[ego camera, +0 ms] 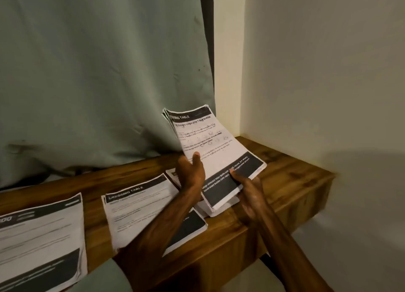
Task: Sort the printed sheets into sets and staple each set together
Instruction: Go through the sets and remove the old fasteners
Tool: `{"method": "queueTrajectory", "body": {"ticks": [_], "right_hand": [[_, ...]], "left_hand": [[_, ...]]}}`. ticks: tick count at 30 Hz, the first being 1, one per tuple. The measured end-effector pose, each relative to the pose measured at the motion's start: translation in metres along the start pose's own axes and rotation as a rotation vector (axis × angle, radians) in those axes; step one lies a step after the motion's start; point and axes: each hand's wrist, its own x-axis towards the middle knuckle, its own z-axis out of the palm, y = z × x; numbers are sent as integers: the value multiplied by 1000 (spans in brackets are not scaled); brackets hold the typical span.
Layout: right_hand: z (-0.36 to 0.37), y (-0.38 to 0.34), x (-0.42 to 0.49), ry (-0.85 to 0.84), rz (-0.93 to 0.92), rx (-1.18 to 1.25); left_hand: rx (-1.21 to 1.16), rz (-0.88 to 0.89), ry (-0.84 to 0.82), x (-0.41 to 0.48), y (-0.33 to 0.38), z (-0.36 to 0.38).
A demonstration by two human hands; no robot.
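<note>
The left grip (190, 173) pinches the left edge of a raised sheaf of printed sheets (210, 142), while the right grip (247, 190) holds its dark bottom band. A middle pile (135, 212) and a left pile (39, 237) lie flat on the wooden desk (285, 177), before a green curtain (98, 72)

On the table (285, 182), a left stack (39, 237), a middle stack (135, 210) and a right stack (209, 211) lie in a row. The left hand (190, 171) and right hand (247, 188) hold a sheaf (214, 142) tilted above the right stack. A curtain (98, 72) hangs behind the table, and a wall (317, 72) stands to its right.
</note>
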Motion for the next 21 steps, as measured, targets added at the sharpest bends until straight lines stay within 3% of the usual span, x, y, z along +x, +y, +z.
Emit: {"method": "queueTrajectory", "body": {"ticks": [4,8,11,15,21], "right_hand": [[-30,-30,29,127,-132,-331],[-63,-65,79,218,-146,-371],[-85,-79,116,328,-131,-370],[-107,-73,142,413,-113,-530],[-127,-33,169,473,-90,-776]], "left_hand": [[115,29,-200,-8,-8,34],[92,79,-300,-6,-18,50],[493,147,-387,2,-35,50],[1036,180,-665,14,-62,38],[1270,226,-767,24,-76,34]]}}
